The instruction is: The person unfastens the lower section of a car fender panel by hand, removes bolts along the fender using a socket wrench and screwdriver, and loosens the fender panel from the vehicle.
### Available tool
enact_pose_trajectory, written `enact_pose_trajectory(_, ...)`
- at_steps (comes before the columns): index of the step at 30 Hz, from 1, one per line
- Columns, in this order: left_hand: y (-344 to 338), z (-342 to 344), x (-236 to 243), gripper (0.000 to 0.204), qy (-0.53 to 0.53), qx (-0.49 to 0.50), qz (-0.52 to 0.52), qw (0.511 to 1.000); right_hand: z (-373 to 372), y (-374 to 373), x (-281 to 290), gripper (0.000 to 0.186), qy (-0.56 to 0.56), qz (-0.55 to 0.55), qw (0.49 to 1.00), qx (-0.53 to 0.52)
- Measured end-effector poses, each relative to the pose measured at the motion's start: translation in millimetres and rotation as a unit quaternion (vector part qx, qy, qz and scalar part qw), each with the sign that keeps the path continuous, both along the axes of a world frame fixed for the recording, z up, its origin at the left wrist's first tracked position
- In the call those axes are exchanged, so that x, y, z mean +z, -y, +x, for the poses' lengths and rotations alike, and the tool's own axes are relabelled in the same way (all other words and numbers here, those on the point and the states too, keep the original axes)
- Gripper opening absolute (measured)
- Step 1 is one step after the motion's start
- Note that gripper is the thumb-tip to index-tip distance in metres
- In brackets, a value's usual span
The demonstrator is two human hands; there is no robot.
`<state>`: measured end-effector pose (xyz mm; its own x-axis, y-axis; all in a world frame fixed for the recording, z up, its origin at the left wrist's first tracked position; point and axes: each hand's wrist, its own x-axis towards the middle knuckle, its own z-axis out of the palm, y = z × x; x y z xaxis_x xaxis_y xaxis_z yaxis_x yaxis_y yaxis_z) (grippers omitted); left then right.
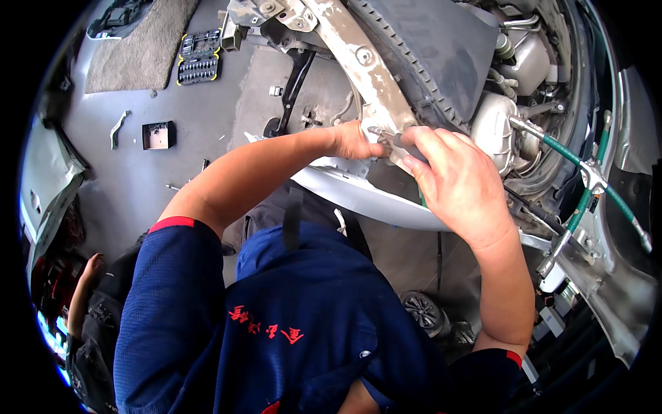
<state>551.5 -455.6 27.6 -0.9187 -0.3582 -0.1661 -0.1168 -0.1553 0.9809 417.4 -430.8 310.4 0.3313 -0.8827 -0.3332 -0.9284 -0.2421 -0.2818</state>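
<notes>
At the front of an opened car, my right hand [458, 176] is closed around the dark handle of a screwdriver [408, 145]. Its metal shaft points left, toward my other hand. My left hand [355, 141] is curled at the end of the worn, pale front crossbeam [372, 76], its thumb close to the shaft. Most of its fingers are hidden, and I cannot make out what they pinch. Just below both hands curves a light-coloured bumper cover [369, 200].
The engine bay [520, 69] lies at the right, with a green-handled cross-shaped tool [592, 178] across its edge. An open socket set [198, 58] and a small box [158, 135] are on the floor at left. A person in black [100, 324] is at lower left.
</notes>
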Motion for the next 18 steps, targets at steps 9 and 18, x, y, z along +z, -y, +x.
enact_pose_trajectory(9, -3.0, -1.9, -3.7, 0.041, -0.052, 0.008, 0.006, 0.999, -0.5, -1.7, -4.0, 0.026, 0.08, -0.004, 0.995, 0.058)
enact_pose_trajectory(18, -5.6, -3.6, -11.3, 0.048, -0.005, 0.0, -0.007, 1.0, 21.8, 7.5, 6.3, 0.024, -0.028, -0.021, 0.999, 0.031)
